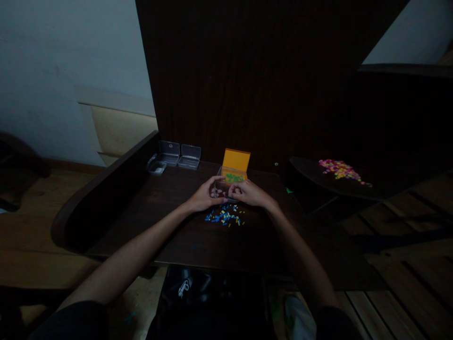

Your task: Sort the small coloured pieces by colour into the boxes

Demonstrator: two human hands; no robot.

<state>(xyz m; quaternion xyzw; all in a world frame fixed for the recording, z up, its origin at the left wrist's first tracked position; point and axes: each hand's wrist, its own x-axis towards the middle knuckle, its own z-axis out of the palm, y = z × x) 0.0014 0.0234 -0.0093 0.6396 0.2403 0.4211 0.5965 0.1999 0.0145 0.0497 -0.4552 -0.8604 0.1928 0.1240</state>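
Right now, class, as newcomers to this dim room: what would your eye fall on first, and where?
A bright orange lid stands open at the far middle of the table. Just in front, the left hand and right hand meet on a small clear box, with blue and yellow pieces scattered nearer. A pink-yellow heap lies far right.

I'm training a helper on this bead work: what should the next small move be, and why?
Probably the right hand drops back to the loose blue and yellow pieces and pinches one up. The left hand cups the small clear box, the right is at its edge, and the pieces lie just on the near side of both hands.
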